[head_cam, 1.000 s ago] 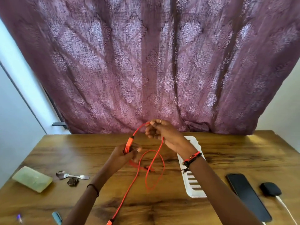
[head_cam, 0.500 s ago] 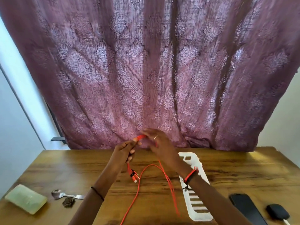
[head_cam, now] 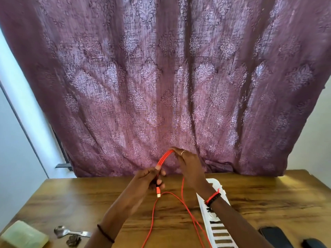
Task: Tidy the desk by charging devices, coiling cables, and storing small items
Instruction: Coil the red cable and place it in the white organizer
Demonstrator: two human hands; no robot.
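The person is wearing a thin dark band (head_cam: 105, 236) around the left wrist, below the left hand (head_cam: 149, 178). On the right wrist a red cord (head_cam: 212, 195) and a black braided cord (head_cam: 214, 200) are sitting side by side, a dark frayed end (head_cam: 208, 209) hanging off them. A slim pale ring (head_cam: 183, 153) is circling one finger of the right hand (head_cam: 189, 167). The left forearm (head_cam: 125, 206) and right forearm (head_cam: 238, 221) are showing bare.

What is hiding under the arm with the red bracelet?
A white slotted tray lies on the wooden desk there. The arm covers its middle, so anything inside that part cannot be seen.
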